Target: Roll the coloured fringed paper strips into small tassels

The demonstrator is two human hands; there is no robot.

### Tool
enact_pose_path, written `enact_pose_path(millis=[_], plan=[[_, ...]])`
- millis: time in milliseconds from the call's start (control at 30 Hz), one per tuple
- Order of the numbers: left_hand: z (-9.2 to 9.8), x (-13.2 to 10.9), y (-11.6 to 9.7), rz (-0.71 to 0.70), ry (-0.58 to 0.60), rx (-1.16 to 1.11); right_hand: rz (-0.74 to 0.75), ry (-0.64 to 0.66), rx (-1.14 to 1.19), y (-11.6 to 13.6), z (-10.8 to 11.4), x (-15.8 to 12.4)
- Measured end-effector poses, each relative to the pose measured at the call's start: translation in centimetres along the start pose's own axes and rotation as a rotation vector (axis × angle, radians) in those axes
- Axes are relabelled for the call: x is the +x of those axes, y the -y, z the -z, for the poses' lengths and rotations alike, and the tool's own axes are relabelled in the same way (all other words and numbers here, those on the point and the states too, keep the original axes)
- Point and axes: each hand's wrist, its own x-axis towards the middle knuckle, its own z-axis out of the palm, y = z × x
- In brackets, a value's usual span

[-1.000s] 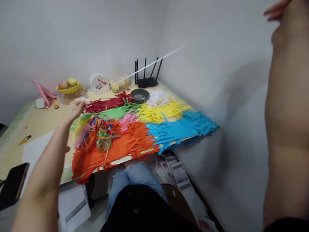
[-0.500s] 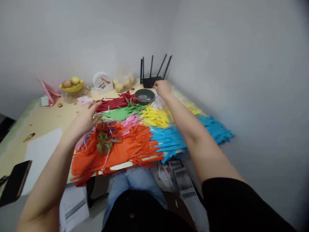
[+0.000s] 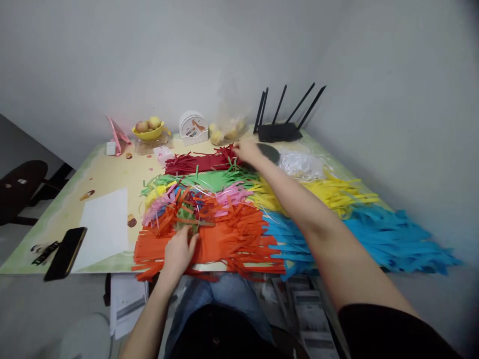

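My left hand [image 3: 180, 252] rests on the orange fringed paper [image 3: 209, 244] at the table's front, thumb and fingers apart. Just beyond its fingertips is a greenish see-through item [image 3: 185, 214], partly covered by orange strips. My right hand [image 3: 249, 151] reaches across to the far side, its fingers pinched at the right end of the red fringed paper [image 3: 205, 161]. A dark green bowl [image 3: 271, 152] is partly hidden behind that hand. Between the hands lie green fringed paper [image 3: 213, 180] and pink strips [image 3: 234, 194].
Yellow fringed paper [image 3: 337, 192] and blue fringed paper [image 3: 392, 239] spread rightward, the blue past the table edge. Clear plastic [image 3: 301, 164] and a router [image 3: 280, 131] stand behind. On the left are a white sheet [image 3: 105, 229], a phone [image 3: 66, 253] and a yellow fruit bowl [image 3: 148, 133].
My left hand has come down and back from near the red paper to the orange paper. My right hand has moved left from beyond the bowl to the red paper's end. The view has shifted left.
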Motion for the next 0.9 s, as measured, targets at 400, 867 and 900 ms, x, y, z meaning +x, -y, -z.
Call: enact_pose_path(millis=[400,867,900], plan=[[9.5,-1.5,5.6,0.004,-0.188,-0.004,0.219,0.329,0.464,10.5,-3.9,0.0],[19.6,-0.8,10.5,0.074,-0.085,-0.353,0.172,0.171,0.287,9.4,6.1,-5.0],[20.4,-0.6,10.7,0.07,-0.122,-0.391,0.167,0.186,0.259,9.1,6.6,-5.4]])
